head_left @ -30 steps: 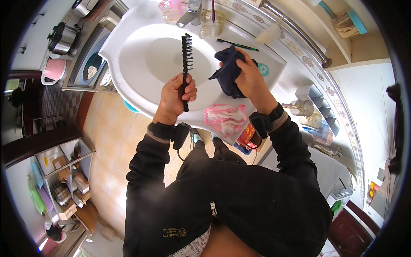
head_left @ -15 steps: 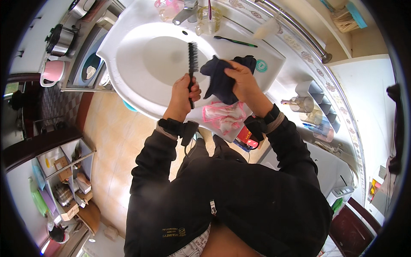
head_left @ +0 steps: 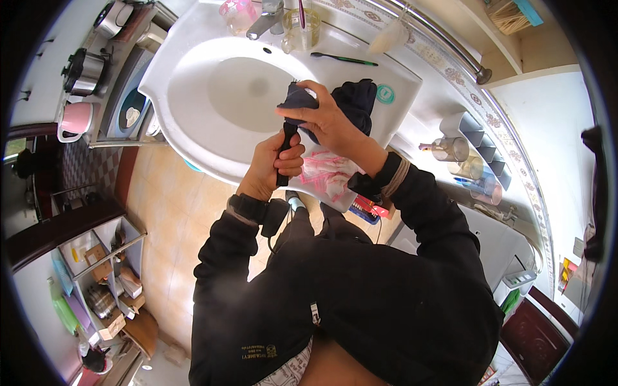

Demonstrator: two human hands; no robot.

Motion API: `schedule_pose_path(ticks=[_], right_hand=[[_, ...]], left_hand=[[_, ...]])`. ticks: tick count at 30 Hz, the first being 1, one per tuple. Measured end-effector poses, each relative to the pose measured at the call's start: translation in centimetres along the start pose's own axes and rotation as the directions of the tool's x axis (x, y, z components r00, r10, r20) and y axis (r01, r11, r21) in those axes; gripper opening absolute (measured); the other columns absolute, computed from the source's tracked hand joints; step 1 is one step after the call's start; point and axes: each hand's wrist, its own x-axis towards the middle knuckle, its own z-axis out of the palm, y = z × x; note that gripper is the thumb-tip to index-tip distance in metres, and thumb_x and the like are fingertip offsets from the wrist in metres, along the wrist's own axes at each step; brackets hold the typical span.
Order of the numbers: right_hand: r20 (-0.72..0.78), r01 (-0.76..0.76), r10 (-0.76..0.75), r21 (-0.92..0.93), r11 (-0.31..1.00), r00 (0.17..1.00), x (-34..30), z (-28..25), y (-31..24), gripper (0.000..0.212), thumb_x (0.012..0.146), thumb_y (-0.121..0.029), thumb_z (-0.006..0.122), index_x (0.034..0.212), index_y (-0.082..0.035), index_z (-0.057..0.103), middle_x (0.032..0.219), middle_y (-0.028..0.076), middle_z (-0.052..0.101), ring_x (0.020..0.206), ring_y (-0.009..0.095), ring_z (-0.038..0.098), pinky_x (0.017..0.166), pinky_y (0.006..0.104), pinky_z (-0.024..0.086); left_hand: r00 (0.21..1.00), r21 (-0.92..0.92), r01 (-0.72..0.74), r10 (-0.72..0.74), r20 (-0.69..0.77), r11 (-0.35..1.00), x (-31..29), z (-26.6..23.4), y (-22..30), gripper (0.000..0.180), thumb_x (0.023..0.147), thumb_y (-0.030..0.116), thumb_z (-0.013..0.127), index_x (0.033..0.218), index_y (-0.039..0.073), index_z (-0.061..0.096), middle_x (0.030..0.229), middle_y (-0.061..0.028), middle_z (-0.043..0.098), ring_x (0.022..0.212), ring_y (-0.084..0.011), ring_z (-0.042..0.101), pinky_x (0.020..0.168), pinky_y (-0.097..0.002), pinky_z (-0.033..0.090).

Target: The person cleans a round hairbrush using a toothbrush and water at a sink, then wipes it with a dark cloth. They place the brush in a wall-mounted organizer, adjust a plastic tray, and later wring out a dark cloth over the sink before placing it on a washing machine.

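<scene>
Both hands engaged over the front part of the white ceramic washbasin (head_left: 174,132). Left hand (head_left: 265,165): fingers curled fully round the handle of a slim black plastic hairbrush (head_left: 288,136), held near upright, a few bristle tips showing at its top. Right hand (head_left: 331,125): partly closed, thumb and fingers pinching a dark navy fabric cloth (head_left: 297,99) wrapped against the brush's bristle end. Behind that hand, a bunched black-navy cloth (head_left: 356,101) lies on the basin's right ledge, beside a round teal sticker (head_left: 385,94) — cannot tell whether the two dark cloths are joined. A crumpled pink-and-white cloth (head_left: 322,174) sits at the front edge, toward the right corner, below the right wrist. Toward the back edge: a black-and-green toothbrush (head_left: 344,59), lying flat, and a silver metal faucet (head_left: 265,20).
</scene>
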Motion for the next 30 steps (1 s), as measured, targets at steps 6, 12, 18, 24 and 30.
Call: schedule_pose_path(ticks=[6, 12, 18, 24, 30], right_hand=[[-0.116, -0.104, 0.098, -0.048, 0.993, 0.988, 0.2, -1.2, 2.9, 0.045, 0.082, 0.002, 0.055, 0.12, -0.021, 0.063, 0.117, 0.017, 0.05, 0.107, 0.033, 0.051, 0.095, 0.0358, 0.04], [-0.227, -0.31, 0.315, 0.058, 0.949, 0.922, 0.2, -3.6, 2.3, 0.051, 0.076, 0.003, 0.058, 0.125, -0.014, 0.056, 0.106, 0.014, 0.055, 0.105, 0.03, 0.054, 0.093, 0.0331, 0.041], [-0.121, 0.005, -0.006, -0.009, 1.0, 0.993, -0.4, -1.2, -0.2, 0.046, 0.073, 0.008, 0.062, 0.113, -0.013, 0.062, 0.109, 0.014, 0.053, 0.102, 0.031, 0.055, 0.087, 0.0355, 0.045], [-0.242, -0.182, 0.144, -0.143, 0.973, 0.96, -0.2, -2.8, 3.1, 0.038, 0.075, 0.007, 0.06, 0.107, -0.014, 0.066, 0.105, 0.013, 0.056, 0.097, 0.03, 0.057, 0.083, 0.0343, 0.046], [-0.224, -0.154, 0.177, 0.116, 0.981, 0.958, 0.5, -3.7, 4.4, 0.03, 0.082, 0.003, 0.057, 0.11, -0.005, 0.064, 0.106, 0.008, 0.062, 0.102, 0.02, 0.056, 0.091, 0.029, 0.041]], left_hand=[[0.997, -0.085, 0.04, -0.033, 0.076, 0.996, -0.2, -1.1, 0.1, 0.03, 0.101, 0.031, 0.033, 0.085, 0.009, 0.045, 0.057, 0.0051, 0.034, 0.04, -0.0018, 0.026, 0.037, -0.0166, 0.024], [0.978, -0.149, 0.027, 0.004, 0.208, 0.988, -0.9, -1.5, 0.9, 0.031, 0.102, 0.032, 0.031, 0.088, 0.008, 0.044, 0.058, 0.0042, 0.035, 0.04, -0.0018, 0.027, 0.037, -0.0169, 0.025], [0.988, -0.159, 0.021, 0.004, 0.153, 0.987, 0.1, -0.4, 0.2, 0.029, 0.102, 0.031, 0.031, 0.09, 0.008, 0.045, 0.058, 0.0043, 0.035, 0.04, -0.0015, 0.027, 0.037, -0.0167, 0.024], [0.98, -0.075, 0.045, -0.03, 0.196, 0.996, -1.1, -0.8, 0.1, 0.027, 0.102, 0.03, 0.03, 0.093, 0.009, 0.044, 0.057, 0.005, 0.035, 0.038, -0.0006, 0.025, 0.036, -0.016, 0.023], [0.975, -0.007, 0.048, -0.046, 0.219, 0.999, -1.4, -1.6, 0.7, 0.031, 0.102, 0.036, 0.029, 0.095, 0.01, 0.043, 0.056, 0.0053, 0.034, 0.038, -0.0003, 0.026, 0.036, -0.0156, 0.022]])
